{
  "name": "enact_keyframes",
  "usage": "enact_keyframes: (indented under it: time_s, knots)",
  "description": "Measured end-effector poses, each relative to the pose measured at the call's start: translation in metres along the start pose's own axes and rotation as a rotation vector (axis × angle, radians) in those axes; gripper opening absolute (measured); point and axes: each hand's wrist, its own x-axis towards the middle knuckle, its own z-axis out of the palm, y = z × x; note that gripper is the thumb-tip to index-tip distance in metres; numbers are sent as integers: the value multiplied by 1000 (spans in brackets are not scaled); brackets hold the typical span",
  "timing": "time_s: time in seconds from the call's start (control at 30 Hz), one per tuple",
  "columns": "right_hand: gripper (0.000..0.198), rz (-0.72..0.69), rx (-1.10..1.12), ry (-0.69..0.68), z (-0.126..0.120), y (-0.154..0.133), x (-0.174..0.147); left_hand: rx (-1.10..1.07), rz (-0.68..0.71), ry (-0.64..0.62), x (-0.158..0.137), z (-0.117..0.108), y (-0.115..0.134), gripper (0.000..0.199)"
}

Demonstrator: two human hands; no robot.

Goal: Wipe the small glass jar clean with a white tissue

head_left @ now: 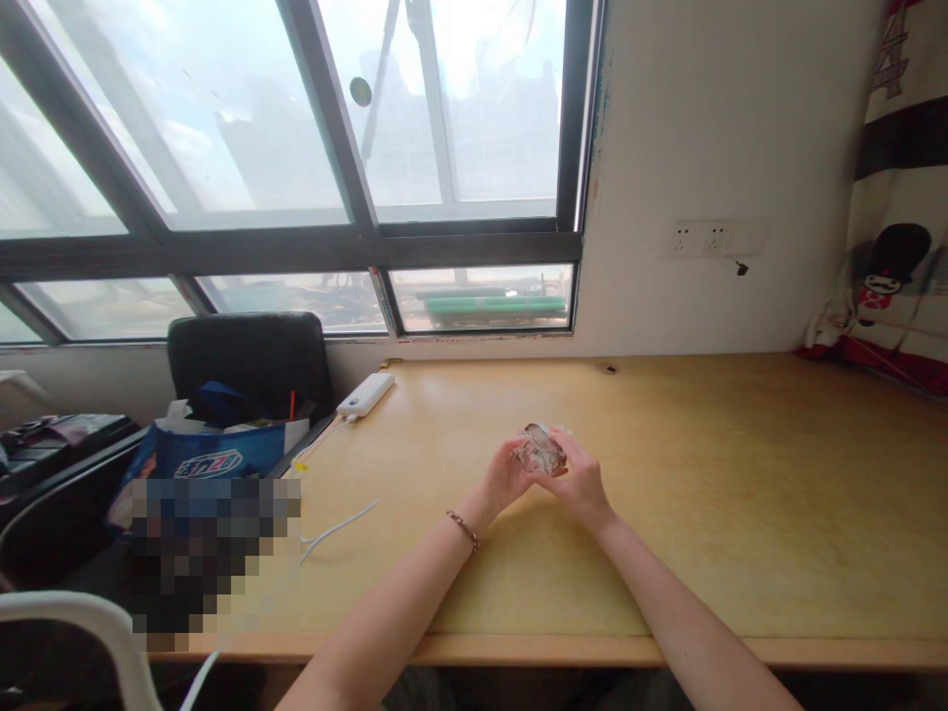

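Both my hands meet over the middle of a wooden desk [703,513]. Between them is a small clear, crinkled object [539,451], like a plastic wrapper or packet; its contents are too small to make out. My left hand [508,479], with a beaded bracelet on the wrist, grips its left side. My right hand [582,484] holds its right side from above. The object is just above the desk surface.
A white power bank [365,393] with a white cable [337,523] lies at the desk's back left. A black chair [252,360] holding a blue bag [207,459] stands to the left. Window behind, wall sockets [700,239] on the right, patterned fabric [889,267] at the far right.
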Motion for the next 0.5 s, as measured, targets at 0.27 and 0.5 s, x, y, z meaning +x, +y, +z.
enact_keyframes:
  time_s: [0.27, 0.5]
  knots:
    - [49, -209, -170, 51, -3, 5, -3, -65, -96, -86, -5, 9, -8, 43]
    - [45, -219, -166, 57, 2, 6, 0, -107, -23, -7, 4, 6, -19, 36]
